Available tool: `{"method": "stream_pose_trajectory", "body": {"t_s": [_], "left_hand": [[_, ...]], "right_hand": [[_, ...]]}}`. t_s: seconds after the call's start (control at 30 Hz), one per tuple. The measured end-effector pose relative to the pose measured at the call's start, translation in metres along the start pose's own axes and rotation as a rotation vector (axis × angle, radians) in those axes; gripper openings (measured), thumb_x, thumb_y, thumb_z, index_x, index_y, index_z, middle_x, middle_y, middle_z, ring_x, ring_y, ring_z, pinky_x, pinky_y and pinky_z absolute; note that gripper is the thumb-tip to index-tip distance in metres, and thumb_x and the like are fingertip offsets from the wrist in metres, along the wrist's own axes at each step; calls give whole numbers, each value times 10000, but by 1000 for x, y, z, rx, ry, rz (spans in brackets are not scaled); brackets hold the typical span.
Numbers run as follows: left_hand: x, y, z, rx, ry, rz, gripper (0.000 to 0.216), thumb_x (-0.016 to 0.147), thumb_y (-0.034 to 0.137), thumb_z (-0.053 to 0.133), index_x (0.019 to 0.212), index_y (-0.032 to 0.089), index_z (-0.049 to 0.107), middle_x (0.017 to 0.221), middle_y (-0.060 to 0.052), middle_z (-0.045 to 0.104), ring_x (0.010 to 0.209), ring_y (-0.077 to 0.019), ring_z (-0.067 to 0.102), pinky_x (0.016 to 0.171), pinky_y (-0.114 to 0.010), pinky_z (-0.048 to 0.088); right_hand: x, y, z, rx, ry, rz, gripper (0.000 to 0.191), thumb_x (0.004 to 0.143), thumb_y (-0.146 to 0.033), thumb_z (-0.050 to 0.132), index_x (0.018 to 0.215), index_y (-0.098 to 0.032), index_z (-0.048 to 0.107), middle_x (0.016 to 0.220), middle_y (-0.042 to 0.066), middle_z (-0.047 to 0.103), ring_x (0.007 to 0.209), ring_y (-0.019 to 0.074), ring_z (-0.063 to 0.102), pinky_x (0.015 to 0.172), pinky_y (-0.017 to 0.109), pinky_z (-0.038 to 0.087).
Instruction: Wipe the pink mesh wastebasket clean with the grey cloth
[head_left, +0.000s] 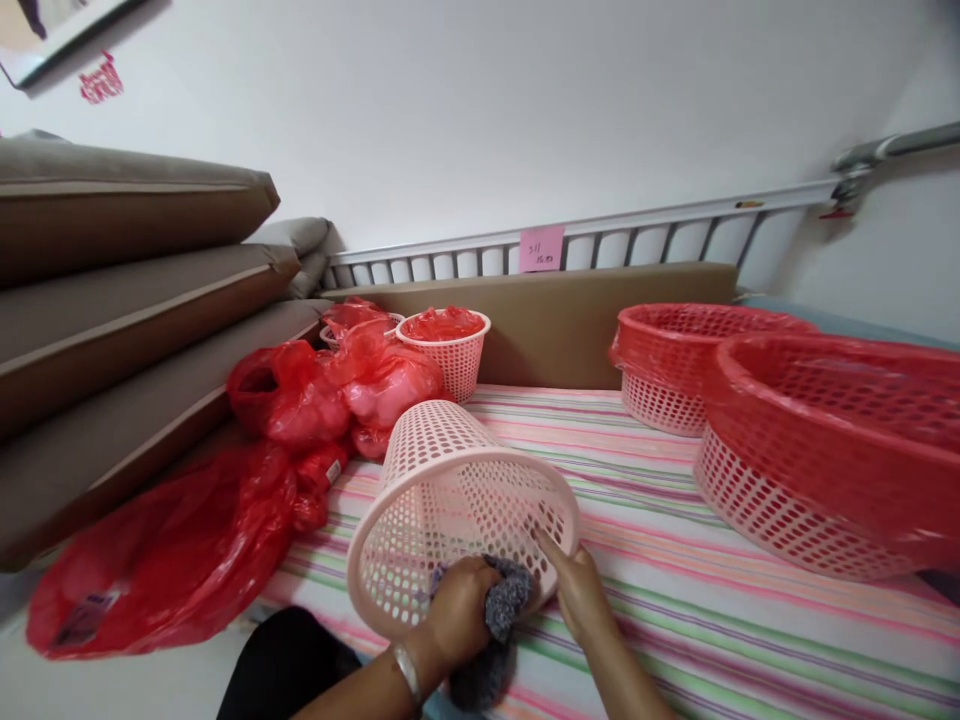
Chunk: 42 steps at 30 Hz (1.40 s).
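A pale pink perforated plastic basket (442, 445) lies tipped on its side, its mouth facing me. My left hand (461, 600), with a silver bracelet at the wrist, is closed around a dark grey fuzzy cloth (510, 597) at the lower part of the basket's mouth. Part of the cloth hangs below the rim. My right hand (574, 580) grips the basket's rim on the right side, fingers inside and the rest outside. Under the basket is a striped sheet (645, 560) in pink, green and white.
Two large baskets lined with red plastic, one near (795, 510) and one farther back (660, 400), stand at right. A small lined basket (461, 360) and red plastic bags (300, 400) sit at the left back. Stacked grey-brown cushions (135, 290) rise at left; a radiator (645, 245) lines the wall.
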<state>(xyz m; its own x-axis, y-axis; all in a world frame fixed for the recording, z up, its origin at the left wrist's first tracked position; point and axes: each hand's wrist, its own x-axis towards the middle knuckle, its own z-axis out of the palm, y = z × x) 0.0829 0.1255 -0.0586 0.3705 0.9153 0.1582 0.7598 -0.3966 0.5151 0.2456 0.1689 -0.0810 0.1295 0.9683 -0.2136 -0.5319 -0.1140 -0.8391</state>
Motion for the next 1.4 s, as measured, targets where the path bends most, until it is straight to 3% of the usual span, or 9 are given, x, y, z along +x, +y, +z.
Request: {"method": "stream_pose_trajectory", "body": {"t_s": [0.13,0.3,0.47,0.6,0.77,0.9,1.1,1.27,1.4], "left_hand": [[30,-11,-15,65,143,-119,175,721,191,596,841,213,721,854,-55,725,821,-227,638,758,-299,479],[103,-56,-38,122,395,-353,405,830,84,403,1141,206,632,1154,-92,673,1173,-269,519,1027,-414,354],[133,-101,-30,151,309,-401,454,752,18,479,1147,176,637,1204,-92,667,1212,-268,511,1072,-402,308],[138,-115,-22,162,236,-408,459,704,18,531,1126,155,649,1152,-112,694,1131,-273,573,1020,-376,361],[122,-97,-17,158,233,-405,337,745,101,551,1053,164,670,1079,-112,714,1042,-264,617,934,-338,427],[72,-57,-1,150,210,-331,251,749,179,574,971,155,690,1015,-114,708,976,-255,626,885,-329,452],[5,-11,13,52,81,-74,173,743,267,621,878,204,709,928,-73,699,886,-228,619,795,-305,467],[-2,-7,2,-35,24,30,164,747,180,600,868,187,710,909,-72,699,880,-204,616,803,-280,463],[13,-8,-4,55,-10,-17,175,723,194,630,877,205,712,909,-51,704,872,-200,623,795,-262,464]], "right_hand": [[3,5,-1,20,-21,72,542,506,-411,846,942,-128,692,724,74,735,685,277,685,671,380,533],[-4,20,4,3,-64,125,564,535,-423,836,993,-125,694,830,108,747,808,309,691,720,395,540],[-5,23,9,47,-57,130,539,586,-407,812,1038,-138,692,906,111,745,903,317,680,803,418,529],[0,29,9,84,-16,152,488,584,-403,814,991,-155,703,918,103,746,912,317,679,819,425,527],[0,40,4,101,39,168,593,560,-403,828,1080,-170,664,969,95,740,963,319,666,824,422,528],[2,46,2,75,69,134,652,536,-416,833,1113,-176,649,945,78,743,954,308,664,821,407,523],[-4,40,9,90,96,36,539,520,-400,836,983,-157,703,855,63,746,896,281,665,815,373,504],[-4,27,12,85,55,-50,470,505,-368,845,899,-143,721,832,70,745,826,271,671,787,373,496],[0,22,7,104,39,-28,460,485,-316,850,886,-137,715,770,61,741,755,263,675,748,376,504]]}}
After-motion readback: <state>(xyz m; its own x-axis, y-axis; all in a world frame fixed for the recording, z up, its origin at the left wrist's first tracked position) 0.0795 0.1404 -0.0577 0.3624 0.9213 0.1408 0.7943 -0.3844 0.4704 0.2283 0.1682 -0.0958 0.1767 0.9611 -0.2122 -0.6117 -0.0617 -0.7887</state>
